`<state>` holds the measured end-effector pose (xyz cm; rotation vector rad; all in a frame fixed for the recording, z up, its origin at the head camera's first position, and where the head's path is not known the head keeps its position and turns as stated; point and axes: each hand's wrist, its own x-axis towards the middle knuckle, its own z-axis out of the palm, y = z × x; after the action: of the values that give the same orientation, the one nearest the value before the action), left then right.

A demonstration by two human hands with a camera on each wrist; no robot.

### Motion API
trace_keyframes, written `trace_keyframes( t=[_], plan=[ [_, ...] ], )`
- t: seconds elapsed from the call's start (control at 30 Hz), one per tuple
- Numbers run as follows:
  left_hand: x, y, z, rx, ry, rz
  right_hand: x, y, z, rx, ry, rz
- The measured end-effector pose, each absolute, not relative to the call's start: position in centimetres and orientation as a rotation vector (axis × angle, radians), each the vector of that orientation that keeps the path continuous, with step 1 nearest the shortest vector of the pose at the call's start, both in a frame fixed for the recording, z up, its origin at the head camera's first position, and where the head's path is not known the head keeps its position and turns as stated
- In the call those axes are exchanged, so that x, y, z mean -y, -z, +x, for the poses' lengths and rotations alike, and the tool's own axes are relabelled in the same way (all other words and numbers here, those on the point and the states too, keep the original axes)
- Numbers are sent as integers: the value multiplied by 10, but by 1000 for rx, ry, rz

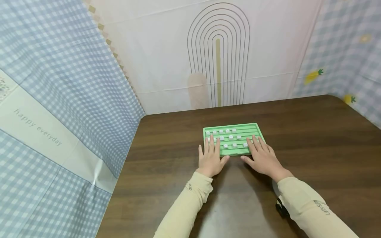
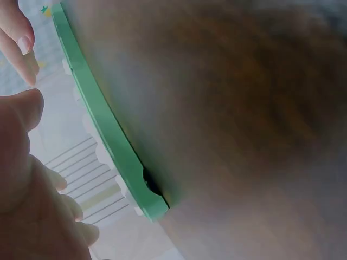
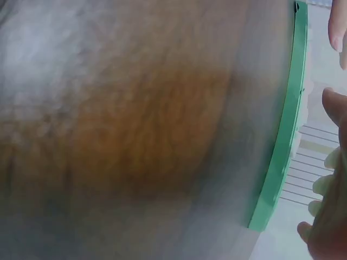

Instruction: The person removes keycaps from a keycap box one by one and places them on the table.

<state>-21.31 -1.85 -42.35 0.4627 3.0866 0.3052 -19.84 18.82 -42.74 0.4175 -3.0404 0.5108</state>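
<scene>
A shallow green tray (image 1: 238, 151) with ridged rows lies on the brown table, and several small white cubes (image 1: 231, 137) sit along its rows. Over the tray's near left corner is my left hand (image 1: 210, 162), fingers straight and spread, palm down. My right hand (image 1: 265, 160) is held likewise over the near right corner. Neither hand holds anything. From the side, the left wrist view shows the left hand (image 2: 32, 189) apart from the tray's green edge (image 2: 103, 119). The right wrist view shows a similar gap beside the right hand (image 3: 333, 195). Fingers cover some cubes.
The dark wooden table (image 1: 166, 158) extends around the tray. Behind it hangs a pale cloth (image 1: 160, 66) with an arch print, and a blue checked cloth (image 1: 74, 66) hangs at the left. A black object (image 1: 281, 209) shows beneath the right sleeve.
</scene>
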Motion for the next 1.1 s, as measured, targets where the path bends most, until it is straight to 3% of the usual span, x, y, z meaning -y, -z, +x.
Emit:
trace_keyframes(
  t=[0.27,0.63,1.1],
  plan=[
    [30,417,-213,-3171,-267,394,-195,421,-208,2935,-443,406],
    [46,413,-228,-3077,-261,115,-201,422,-228,2857,-342,422],
    [57,419,-241,-2919,-364,256,-191,431,-245,2875,-320,481]
  ],
)
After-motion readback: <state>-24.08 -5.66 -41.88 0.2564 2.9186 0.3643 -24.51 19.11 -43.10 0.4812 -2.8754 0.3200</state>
